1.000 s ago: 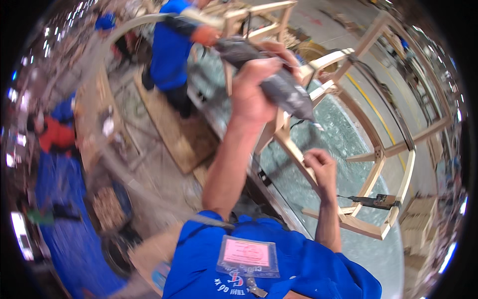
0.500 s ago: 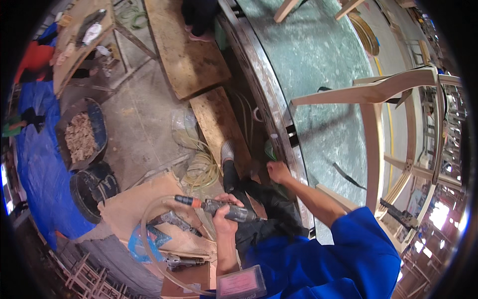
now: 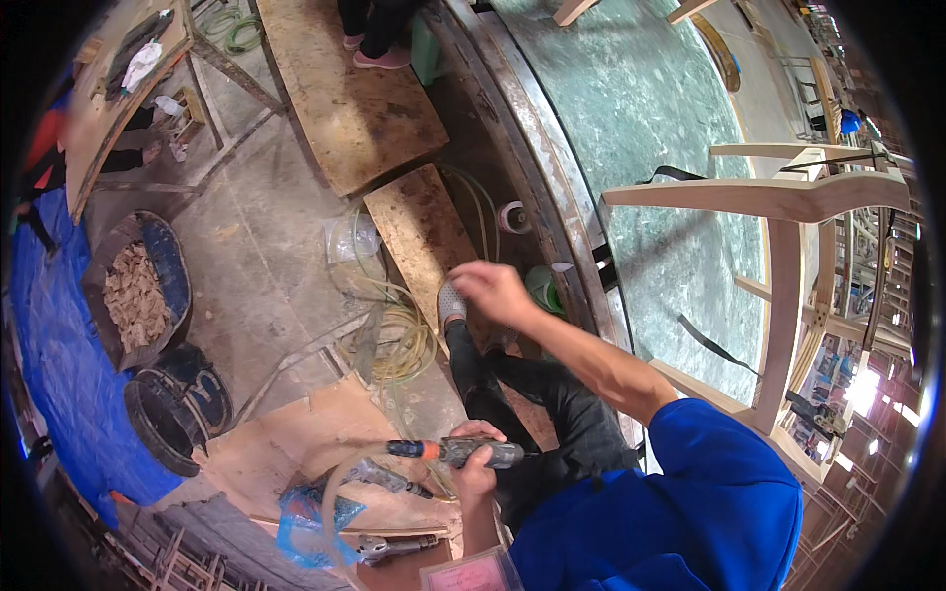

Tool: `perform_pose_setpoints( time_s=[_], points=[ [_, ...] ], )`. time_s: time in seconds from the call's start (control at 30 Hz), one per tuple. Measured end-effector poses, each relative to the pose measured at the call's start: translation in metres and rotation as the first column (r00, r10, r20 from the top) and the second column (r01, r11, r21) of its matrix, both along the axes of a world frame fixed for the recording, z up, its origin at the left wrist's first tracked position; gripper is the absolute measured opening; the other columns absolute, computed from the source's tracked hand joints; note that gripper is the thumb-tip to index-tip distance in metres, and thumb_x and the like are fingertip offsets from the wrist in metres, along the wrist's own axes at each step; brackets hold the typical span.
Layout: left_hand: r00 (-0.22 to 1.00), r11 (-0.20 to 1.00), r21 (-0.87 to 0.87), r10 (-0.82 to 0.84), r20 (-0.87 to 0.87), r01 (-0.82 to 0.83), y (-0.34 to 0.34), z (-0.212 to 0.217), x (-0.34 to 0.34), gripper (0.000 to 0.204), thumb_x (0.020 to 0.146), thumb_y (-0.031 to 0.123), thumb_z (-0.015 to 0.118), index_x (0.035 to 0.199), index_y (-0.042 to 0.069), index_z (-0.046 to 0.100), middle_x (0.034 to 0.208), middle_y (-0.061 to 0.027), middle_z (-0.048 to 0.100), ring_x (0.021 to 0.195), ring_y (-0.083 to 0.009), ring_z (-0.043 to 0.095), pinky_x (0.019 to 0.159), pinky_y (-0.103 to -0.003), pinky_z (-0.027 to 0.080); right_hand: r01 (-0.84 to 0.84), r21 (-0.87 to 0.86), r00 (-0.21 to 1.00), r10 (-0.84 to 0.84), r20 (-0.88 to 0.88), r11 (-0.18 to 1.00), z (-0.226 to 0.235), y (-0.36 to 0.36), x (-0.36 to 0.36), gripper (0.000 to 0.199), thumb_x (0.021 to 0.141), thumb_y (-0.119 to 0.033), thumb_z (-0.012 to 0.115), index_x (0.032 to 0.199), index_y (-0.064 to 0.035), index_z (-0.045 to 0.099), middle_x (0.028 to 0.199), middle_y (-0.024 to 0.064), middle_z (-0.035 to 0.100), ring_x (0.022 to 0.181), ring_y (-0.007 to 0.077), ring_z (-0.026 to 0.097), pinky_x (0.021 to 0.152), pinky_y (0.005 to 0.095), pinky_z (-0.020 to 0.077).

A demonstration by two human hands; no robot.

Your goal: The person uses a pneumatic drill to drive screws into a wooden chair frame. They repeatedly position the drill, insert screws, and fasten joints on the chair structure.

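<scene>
My left hand is wrapped round a straight air tool with a dark grey body and an orange ring. From its left end a pale hose curves down past the workbench. My right hand is raised in front of me, above my grey shoe. Motion blurs its fingers, so whether they hold anything small cannot be made out. On the wooden workbench at my left lie another grey tool, a blue plastic bag and a metal air tool.
To my right, a pale wooden chair frame rests on a green-topped table with a metal edge. Coiled hose lies on the floor near a black bucket and a tub of wood scraps. A person's pink shoes show beyond.
My right hand has moved left and away from me, off the table's edge. My left hand, still holding the air tool, has shifted slightly right and nearer. The whole view has shifted a little.
</scene>
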State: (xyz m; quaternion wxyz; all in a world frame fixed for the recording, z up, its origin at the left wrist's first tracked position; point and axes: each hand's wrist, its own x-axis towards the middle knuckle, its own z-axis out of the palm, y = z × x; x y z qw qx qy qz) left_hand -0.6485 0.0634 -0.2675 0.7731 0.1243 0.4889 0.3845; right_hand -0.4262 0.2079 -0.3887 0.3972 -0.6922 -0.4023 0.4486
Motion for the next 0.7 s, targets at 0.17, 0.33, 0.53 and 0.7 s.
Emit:
perform_pose_setpoints(
  time_s=[0.17,0.33,0.53,0.7],
  points=[
    [0.982,0.980,-0.064,-0.184,0.032,0.186,-0.024,0.031,0.008,0.047,0.071,0.010,0.067,0.116,0.001,0.057,0.101,-0.0160,0.064,0.088,-0.0282,0.065,0.079,-0.042,0.056,-0.751,0.519,0.331,0.913,-0.239,0.408,0.124,0.051,-0.174,0.038,0.093,-0.026,0.065,0.125,-0.0046,0.064,0.113,0.0195,0.067,0.098,0.0272,0.068,0.088,0.0371,0.0516],
    [0.983,0.980,-0.092,-0.168,0.076,0.175,-0.032,0.031,0.007,0.049,0.072,0.010,0.069,0.119,0.001,0.057,0.103,-0.0157,0.064,0.091,-0.0291,0.065,0.082,-0.042,0.054,-0.529,0.457,0.699,0.673,-0.242,0.715,0.168,0.056,-0.203,0.035,0.087,-0.021,0.064,0.120,-0.0102,0.067,0.092,0.0221,0.069,0.087,0.0327,0.068,0.076,0.0436,0.0527],
    [0.874,0.994,0.022,-0.084,-0.478,0.108,0.054,0.024,0.020,0.033,0.088,0.008,0.063,0.119,0.001,0.055,0.107,-0.0093,0.063,0.096,-0.0191,0.061,0.085,-0.037,0.053,-0.328,-0.050,0.943,0.330,0.048,0.943,0.153,-0.009,-0.074,0.029,0.088,-0.034,0.069,0.092,-0.0052,0.067,0.077,0.0153,0.068,0.071,0.0367,0.067,0.063,0.0444,0.0524],
    [0.945,0.976,-0.210,0.021,0.326,0.051,0.107,-0.020,0.025,0.046,0.090,0.005,0.064,0.133,0.006,0.048,0.110,-0.0063,0.060,0.101,-0.0193,0.060,0.090,-0.037,0.053,-0.133,-0.193,0.988,0.146,0.052,0.972,0.174,-0.056,-0.060,0.052,0.082,-0.047,0.074,0.098,-0.0008,0.059,0.074,0.0192,0.067,0.068,0.0378,0.068,0.062,0.0447,0.0535]
  ],
)
